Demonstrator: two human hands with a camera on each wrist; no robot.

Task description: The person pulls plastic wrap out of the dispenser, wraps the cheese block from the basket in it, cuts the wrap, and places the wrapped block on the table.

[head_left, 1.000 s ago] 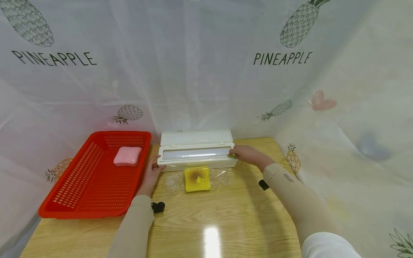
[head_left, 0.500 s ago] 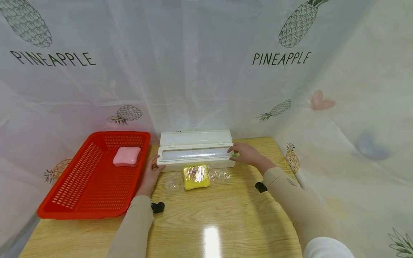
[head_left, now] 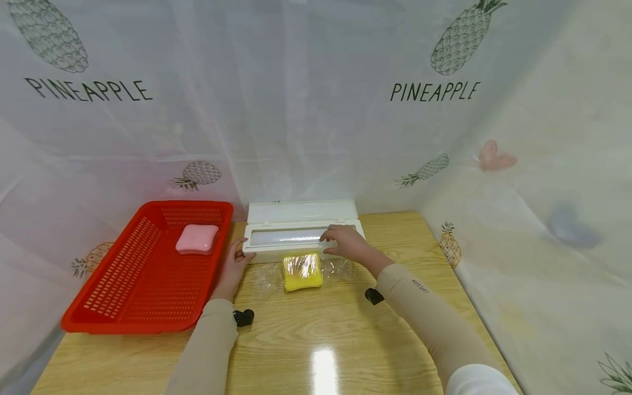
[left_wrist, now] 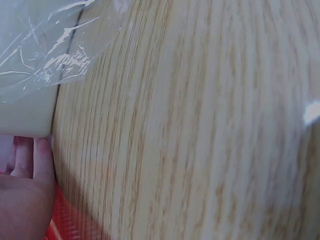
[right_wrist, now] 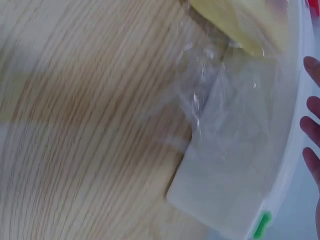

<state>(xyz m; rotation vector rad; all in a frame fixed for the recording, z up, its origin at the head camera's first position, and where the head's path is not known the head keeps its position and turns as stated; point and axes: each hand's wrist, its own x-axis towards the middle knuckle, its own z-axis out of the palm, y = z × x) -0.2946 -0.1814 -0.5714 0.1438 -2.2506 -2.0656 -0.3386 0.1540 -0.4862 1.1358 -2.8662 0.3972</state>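
A white cling film dispenser [head_left: 271, 255] stands at the back of the table with its lid [head_left: 302, 209] raised. A roll of clear film [head_left: 281, 237] shows through its opening. My left hand [head_left: 233, 272] holds the left end, thumb at the front corner and fingers at the side. My right hand [head_left: 348, 244] hovers over the right half, fingers loosely bent near the front rim, nothing between them. Against the dispenser's front lies a yellow soap-shaped bar [head_left: 303, 272] under cling film [head_left: 338, 269] that spreads to both sides. A green slider [right_wrist: 262, 225] sits at the dispenser's right end.
On the left stands a red plastic basket [head_left: 135, 332] with a pink soap-shaped bar [head_left: 197, 239] inside. The wooden table [head_left: 306, 334] reaches toward me. A pineapple-print curtain [head_left: 296, 137] hangs right behind the dispenser.
My right hand has left the dispenser's right end with the green slider and moved left over the opening. The film over the yellow bar has turned shiny and creased. My left hand has stayed put.
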